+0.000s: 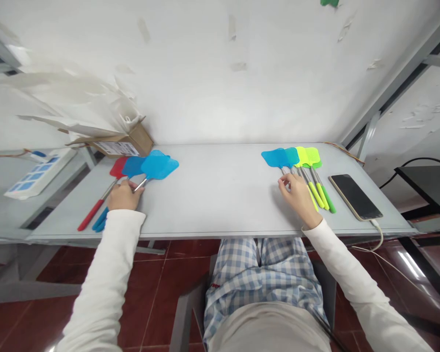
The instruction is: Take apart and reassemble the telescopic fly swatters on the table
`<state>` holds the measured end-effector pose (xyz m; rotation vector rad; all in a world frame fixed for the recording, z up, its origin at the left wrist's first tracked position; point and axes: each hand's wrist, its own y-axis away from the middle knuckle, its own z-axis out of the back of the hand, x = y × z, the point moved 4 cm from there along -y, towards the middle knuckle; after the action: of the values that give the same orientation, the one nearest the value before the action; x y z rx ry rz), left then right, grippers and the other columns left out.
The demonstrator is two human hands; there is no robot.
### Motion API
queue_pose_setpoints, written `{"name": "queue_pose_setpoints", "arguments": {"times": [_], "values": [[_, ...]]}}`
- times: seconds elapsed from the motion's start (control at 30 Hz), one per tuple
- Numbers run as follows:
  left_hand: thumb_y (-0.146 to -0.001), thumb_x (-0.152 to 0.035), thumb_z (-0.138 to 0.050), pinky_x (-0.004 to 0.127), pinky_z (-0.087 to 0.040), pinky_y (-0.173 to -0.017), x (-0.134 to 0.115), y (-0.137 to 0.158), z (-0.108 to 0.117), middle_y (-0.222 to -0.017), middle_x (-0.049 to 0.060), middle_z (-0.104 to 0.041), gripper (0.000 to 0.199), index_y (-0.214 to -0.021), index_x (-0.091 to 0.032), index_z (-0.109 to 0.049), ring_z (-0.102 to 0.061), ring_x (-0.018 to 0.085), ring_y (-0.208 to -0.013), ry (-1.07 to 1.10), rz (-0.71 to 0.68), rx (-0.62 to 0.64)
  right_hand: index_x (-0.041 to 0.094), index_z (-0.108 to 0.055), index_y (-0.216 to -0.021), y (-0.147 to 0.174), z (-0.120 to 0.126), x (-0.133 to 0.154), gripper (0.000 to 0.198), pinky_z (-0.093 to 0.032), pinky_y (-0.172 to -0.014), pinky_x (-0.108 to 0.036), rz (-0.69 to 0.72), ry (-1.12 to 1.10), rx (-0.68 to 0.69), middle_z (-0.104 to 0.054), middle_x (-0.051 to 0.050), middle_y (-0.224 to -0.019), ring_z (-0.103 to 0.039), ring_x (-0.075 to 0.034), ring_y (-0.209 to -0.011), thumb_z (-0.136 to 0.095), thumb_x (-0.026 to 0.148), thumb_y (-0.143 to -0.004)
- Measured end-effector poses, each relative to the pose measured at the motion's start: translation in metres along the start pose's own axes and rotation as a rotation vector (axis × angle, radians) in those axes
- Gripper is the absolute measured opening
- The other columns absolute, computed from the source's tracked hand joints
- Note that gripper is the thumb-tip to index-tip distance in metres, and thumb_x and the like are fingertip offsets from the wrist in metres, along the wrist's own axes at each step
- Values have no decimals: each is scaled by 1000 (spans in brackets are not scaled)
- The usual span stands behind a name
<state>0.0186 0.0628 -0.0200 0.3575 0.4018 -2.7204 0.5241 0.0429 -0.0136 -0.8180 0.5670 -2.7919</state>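
On the left of the table, my left hand [125, 195] is closed around the metal rod of a blue fly swatter [157, 165], whose head points right. Under and beside it lie another blue fly swatter [132, 166] and a red fly swatter [91, 213]. My right hand [295, 193] has its thumb and fingers pinched at the rod of a blue fly swatter [274, 158], at the left end of a fanned row. That swatter's handle is hidden by the hand. A teal fly swatter [292, 156], yellow fly swatters [316, 195] and a green fly swatter [329, 200] lie beside it.
A smartphone [355, 196] with a white charging cable [378, 234] lies at the right. An open cardboard box [139, 139] stands at the back left, near a white power strip [40, 173]. The grey table [216, 195] meets the wall behind.
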Motion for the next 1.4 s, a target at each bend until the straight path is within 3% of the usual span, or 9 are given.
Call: {"name": "queue_pose_setpoints", "arguments": {"times": [0.13, 0.27, 0.37, 0.5, 0.63, 1.07, 1.23, 1.33, 1.4], "values": [[-88, -39, -60, 24, -17, -60, -30, 12, 18, -90, 1, -57, 21, -100, -23, -63, -43, 16, -72, -31, 19, -191, 20, -62, -89, 2, -8, 10, 19, -43, -93, -43, -21, -86, 81, -62, -11, -92, -58, -28, -98, -46, 29, -93], [-89, -45, -61, 25, -31, -64, -111, 38, 32, -101, 4, -63, 29, -106, -23, -68, -55, 17, -83, 132, -305, -304, 21, -65, -108, -3, -30, 42, 28, -49, -92, -42, -11, -494, 217, -63, -13, -114, -58, -25, -109, -58, 40, -89], [-89, -39, -63, 24, -43, -71, -181, 64, 25, -96, 4, -66, 23, -102, -21, -68, -60, 15, -79, 414, -558, -200, 25, -58, -123, -16, -42, 71, 49, -52, -89, -38, -84, -988, 238, -59, -12, -132, -59, -23, -115, -64, 53, -84], [-91, -38, -60, 24, -46, -72, -248, 96, 2, -93, 3, -70, 21, -102, -21, -66, -64, 14, -80, 584, -721, -158, 22, -64, -100, -39, -41, 85, 42, -53, -91, -37, -214, -1405, 17, -71, -8, -113, -66, -22, -107, -63, 60, -81], [-94, -37, -55, 26, -50, -76, -280, 114, -21, -96, 5, -70, 23, -109, -20, -61, -65, 14, -81, 738, -803, -80, 21, -66, -94, -49, -31, 73, 39, -53, -93, -37, -262, -1441, -190, -75, -5, -94, -70, -21, -97, -69, 56, -77], [-100, -31, -44, 30, -54, -87, -289, 121, -30, -107, 9, -72, 26, -113, -18, -62, -69, 17, -97, 745, -852, -62, 20, -60, -80, -61, -27, 55, 33, -56, -79, -32, -293, -1406, -404, -66, -3, -81, -65, -14, -76, -69, 52, -80], [-97, -30, -49, 26, -54, -79, -248, 120, -28, -96, 6, -74, 21, -106, -18, -64, -70, 14, -84, 744, -758, -129, 19, -60, -96, -83, 24, -12, 40, -56, -81, -31, -364, -1100, -681, -65, -6, -92, -69, -15, -87, -44, 56, -95], [-96, -32, -51, 24, -55, -73, -224, 117, -29, -92, 5, -75, 22, -104, -19, -66, -70, 13, -78, 741, -697, -156, 18, -57, -118, -89, 46, -31, 55, -55, -83, -35, -349, -857, -478, -66, -13, -115, -66, -21, -111, -33, 62, -96], [-96, -34, -51, 24, -55, -72, -222, 118, -29, -92, 5, -75, 23, -104, -19, -67, -69, 13, -75, 744, -696, -161, 19, -56, -121, -83, 42, -21, 61, -55, -83, -38, -318, -845, -348, -65, -15, -123, -63, -25, -118, -34, 68, -93]]}}
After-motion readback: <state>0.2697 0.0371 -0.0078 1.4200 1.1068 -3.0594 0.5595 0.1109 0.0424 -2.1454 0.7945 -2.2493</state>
